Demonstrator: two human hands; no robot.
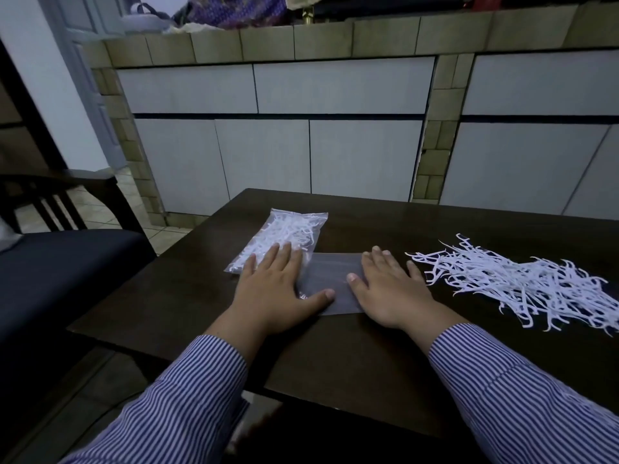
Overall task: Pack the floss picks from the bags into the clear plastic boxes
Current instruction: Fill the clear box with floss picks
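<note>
Hands lie flat on a dark wooden tabletop [335, 356], both palms down with straight, slightly spread fingers. The left hand [273, 289] rests partly on the near end of a clear zip bag [284, 237] that is full of white floss picks, its fingertips over the plastic and its thumb stretched out to the right onto an empty, flattened clear bag [330, 279]. The right hand [392, 289] presses on the right part of that same flat bag, thumb pointing left toward the other thumb; the two thumbs are near each other but do not touch. Neither hand pinches or curls round anything.

The full bag lies at an angle, its sealed end toward the far edge of the tabletop. The flat empty bag lies just beside it, between the two hands, and their edges seem to meet or overlap under the left hand.

Just right of the right hand a loose heap of floss picks [522, 283] spreads over the tabletop toward the right border of the view, apart from both bags.

Both arms wear blue and white striped sleeves [187, 396]. Beyond the tabletop stands a tiled counter with pale cabinet doors [335, 128]. A dark chair with a cushioned seat [60, 259] stands to the left.
</note>
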